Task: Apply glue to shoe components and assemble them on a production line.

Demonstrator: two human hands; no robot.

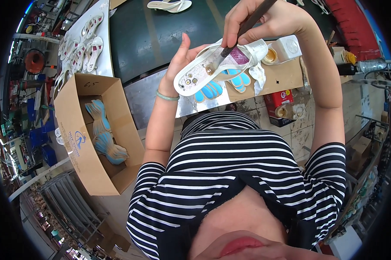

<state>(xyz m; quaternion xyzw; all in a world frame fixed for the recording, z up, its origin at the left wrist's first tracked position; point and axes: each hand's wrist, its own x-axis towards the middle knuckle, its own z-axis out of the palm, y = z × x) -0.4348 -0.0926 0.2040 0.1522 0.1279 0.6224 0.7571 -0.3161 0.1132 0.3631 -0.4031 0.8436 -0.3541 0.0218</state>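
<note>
My left hand (178, 60) supports a white strappy sandal (191, 73) from its left side, thumb raised and fingers partly hidden behind it. The sandal is tilted toward me; its bare inner sole shows several metal-looking spots and a purple patch. My right hand (275, 21) grips a dark-handled brush (252, 21), with its tip against the inner sole near the straps. Below the sandal, blue and tan insole pads (209, 92) lie on the bench. Right of the sandal stands a white container (286, 48) with an opening smeared in amber-coloured stuff (271, 56).
A cardboard box (86, 143) at left holds stacks of blue insole pads (111, 147). White sandals (91, 54) crowd the table at far left. Another white sandal (169, 5) lies on the dark green belt (135, 39). A red box (278, 104) stands below the bench's right end.
</note>
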